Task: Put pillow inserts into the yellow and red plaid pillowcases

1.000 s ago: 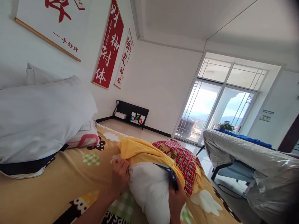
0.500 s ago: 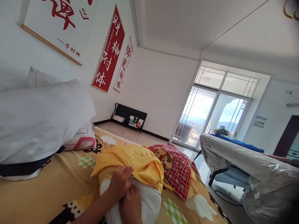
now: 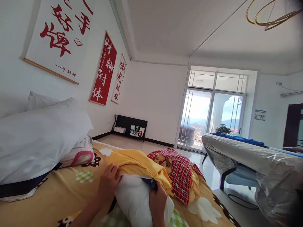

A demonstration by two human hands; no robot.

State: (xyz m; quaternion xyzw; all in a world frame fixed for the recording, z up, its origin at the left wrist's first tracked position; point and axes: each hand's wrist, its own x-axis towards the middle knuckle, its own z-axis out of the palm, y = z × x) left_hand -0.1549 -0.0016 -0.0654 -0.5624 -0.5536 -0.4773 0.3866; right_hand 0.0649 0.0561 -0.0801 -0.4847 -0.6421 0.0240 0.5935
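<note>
White pillow [image 3: 132,197] lies between hands, yellow cover [image 3: 134,162] at its 12 o'clock. Left hand [image 3: 109,180], 9 o'clock: fingers curled, hold indeterminable. Right hand [image 3: 158,200], 3 o'clock: gripping dark edge [image 3: 149,183].

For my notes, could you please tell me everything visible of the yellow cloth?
The yellow cloth looks like soft fabric, bunched in loose folds. It lies across the far end of the white pillow, beside the plaid cloth. The left hand is at its left edge, the right hand near its right end; contact is partly hidden.
</note>
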